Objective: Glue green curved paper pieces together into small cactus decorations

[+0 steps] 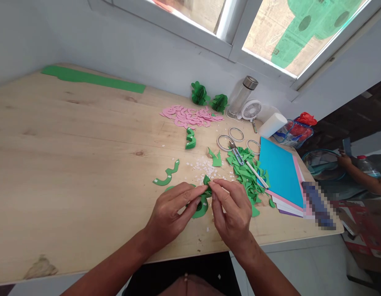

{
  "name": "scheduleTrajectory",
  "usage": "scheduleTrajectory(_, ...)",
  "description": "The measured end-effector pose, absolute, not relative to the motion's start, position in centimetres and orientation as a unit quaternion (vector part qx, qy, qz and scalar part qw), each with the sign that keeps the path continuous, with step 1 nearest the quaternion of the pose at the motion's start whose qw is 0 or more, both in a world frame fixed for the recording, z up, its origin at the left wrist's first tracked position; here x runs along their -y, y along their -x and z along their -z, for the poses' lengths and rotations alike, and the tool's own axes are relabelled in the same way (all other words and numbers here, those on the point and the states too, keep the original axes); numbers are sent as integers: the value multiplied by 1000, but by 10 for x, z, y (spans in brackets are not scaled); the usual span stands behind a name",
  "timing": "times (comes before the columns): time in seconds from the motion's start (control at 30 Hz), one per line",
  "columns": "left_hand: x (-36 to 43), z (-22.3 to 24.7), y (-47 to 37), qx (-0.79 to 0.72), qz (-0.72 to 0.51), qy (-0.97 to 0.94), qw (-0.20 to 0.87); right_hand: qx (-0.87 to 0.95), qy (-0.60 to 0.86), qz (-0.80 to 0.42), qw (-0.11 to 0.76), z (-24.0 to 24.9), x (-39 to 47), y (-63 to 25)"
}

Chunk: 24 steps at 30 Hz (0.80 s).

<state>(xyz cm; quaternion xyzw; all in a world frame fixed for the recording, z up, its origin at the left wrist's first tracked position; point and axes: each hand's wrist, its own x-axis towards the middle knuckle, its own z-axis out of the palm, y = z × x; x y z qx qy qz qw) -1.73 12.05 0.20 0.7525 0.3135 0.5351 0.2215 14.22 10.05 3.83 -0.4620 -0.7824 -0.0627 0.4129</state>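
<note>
My left hand (174,207) and my right hand (232,203) meet near the table's front edge, fingertips nearly touching. Between them they pinch a small green paper cutout (206,179), mostly covered by the fingers. Just below the fingertips, curved green paper (201,210) shows, partly hidden by my left hand; whether it joins the pinched piece I cannot tell. A wavy green paper strip (168,176) with small white tabs lies beyond my left hand. Farther back sits a stack of wavy green cutouts (190,139). White paper bits (205,167) are scattered past my fingertips.
Green scraps (247,172) lie at right under small scissors (236,153) and a white pen-like stick (256,174). Tape rings (225,143), pink cutouts (190,116), a glass bottle (241,98) and a fan (251,109) stand behind. Coloured sheets (278,172) lie right; another person's arm (359,174) shows beyond.
</note>
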Motion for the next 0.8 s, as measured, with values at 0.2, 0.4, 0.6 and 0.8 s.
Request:
scheduleTrajectory(0.2, -121, -2, 17, -309, -541, -749, 227, 754, 483, -6, 445, -41, -100, -142)
scheduleTrajectory(0.4, -120, -4, 16, -313, -541, -746, 229, 709, 510, -117, 473, -46, -101, -141)
scheduleTrajectory(0.6, -120, -4, 16, -315, -538, -748, 227, 689, 519, -156, 481, -46, -102, -139)
scheduleTrajectory(0.8, -120, -2, 16, -315, -538, -746, 235, 680, 519, -177, 487, -50, -102, -138)
